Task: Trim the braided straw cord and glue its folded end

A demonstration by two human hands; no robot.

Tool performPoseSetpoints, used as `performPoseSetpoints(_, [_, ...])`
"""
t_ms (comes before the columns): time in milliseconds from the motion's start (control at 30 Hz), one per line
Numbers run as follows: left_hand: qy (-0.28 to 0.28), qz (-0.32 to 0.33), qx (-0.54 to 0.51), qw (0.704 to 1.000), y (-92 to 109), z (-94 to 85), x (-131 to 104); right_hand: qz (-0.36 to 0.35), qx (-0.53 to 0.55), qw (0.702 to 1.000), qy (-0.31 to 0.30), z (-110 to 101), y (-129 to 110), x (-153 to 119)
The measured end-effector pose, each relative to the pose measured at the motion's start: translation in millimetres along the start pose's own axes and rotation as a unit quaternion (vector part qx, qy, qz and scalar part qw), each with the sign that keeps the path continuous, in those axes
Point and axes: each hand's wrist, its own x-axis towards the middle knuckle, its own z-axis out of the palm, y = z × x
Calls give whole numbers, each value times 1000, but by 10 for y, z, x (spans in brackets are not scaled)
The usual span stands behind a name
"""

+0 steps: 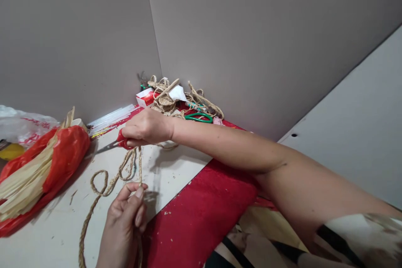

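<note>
Cord [87, 219], braided and straw-coloured, runs in loose loops over the pale top of the counter [185, 169], towards its near side, with one length trailing down past the bottom of the view. The left hand [124, 215] pinches a strand of it between thumb and fingers, and that strand stands nearly straight up to the underside of the right hand [146, 127]. The right hand is curled around the red handles of a pair of scissors [113, 145], whose blades point to the left; whether it also grips the strand cannot be told.

By the counter's left edge, a red plastic bag [73, 150] lies open around pale, dry strips [31, 176], with a white plastic bag [27, 124] behind it. Clear plastic sleeves [114, 114] lie along the back edge. At the far corner sits a tangled heap of braid [165, 99], with a red-and-white box [145, 97], crumpled white paper [177, 93] and a green loop handle [190, 115] among it. Red cloth [194, 213] covers the near right part, dotted with small scraps.
</note>
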Motion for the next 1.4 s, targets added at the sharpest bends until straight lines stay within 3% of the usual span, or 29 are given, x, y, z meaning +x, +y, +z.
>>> performPoseSetpoints(133, [29, 0, -12, 1000, -49, -161, 199, 170, 50, 984, 27, 81, 115, 34])
performPoseSetpoints(200, [33, 5, -21, 999, -58, -218, 269, 257, 72, 961, 75, 30, 107, -47])
performPoseSetpoints(267, [36, 9, -29, 999, -61, -238, 307, 296, 77, 948, 89, -56, 13, -184])
performPoseSetpoints(433, [38, 2, -45, 998, -54, -204, 310, 206, 86, 968, -112, -67, -434, -576])
performPoseSetpoints(500, [44, -3, -45, 998, -53, -186, 297, 192, 73, 967, -150, 29, -555, -672])
performPoseSetpoints(667, [71, -9, -34, 997, -70, -143, 272, 163, 48, 970, -176, 175, -594, -728])
performPoseSetpoints(1067, [119, -23, -20, 992, -105, -111, 276, 165, 75, 939, -291, 152, -553, -734])
performPoseSetpoints(1267, [152, -26, -42, 987, -66, -43, 252, 246, 107, 935, -232, 106, -462, -783])
performPoseSetpoints(1400, [163, -26, -44, 985, -38, -4, 244, 248, 124, 931, -238, 102, -476, -795])
